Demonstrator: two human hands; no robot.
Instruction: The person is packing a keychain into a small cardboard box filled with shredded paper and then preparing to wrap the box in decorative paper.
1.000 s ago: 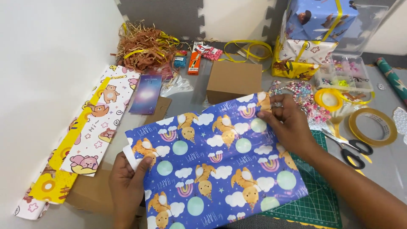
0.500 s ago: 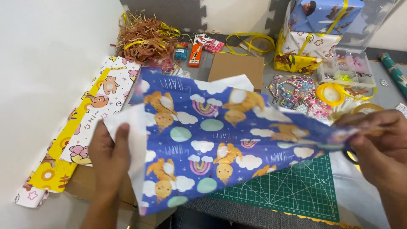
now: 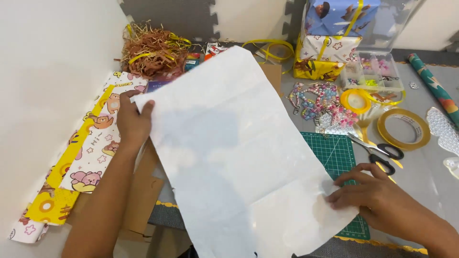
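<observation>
A large sheet of wrapping paper lies white side up across the table and over the green cutting mat. My left hand grips the sheet's far left corner, thumb on top. My right hand presses flat on the near right corner, over the mat. The printed side faces down and is hidden. A brown cardboard box is mostly covered by the sheet.
Scissors, a tape roll, yellow ribbon spool and beads sit right of the sheet. Wrapped gifts and a clear organiser box stand behind. Shredded paper and bear-print paper lie left.
The sheet was lifted and flipped over: its blue printed side showed before, and now its white back faces up. My left hand moved to the far left corner, my right hand to the near right.
</observation>
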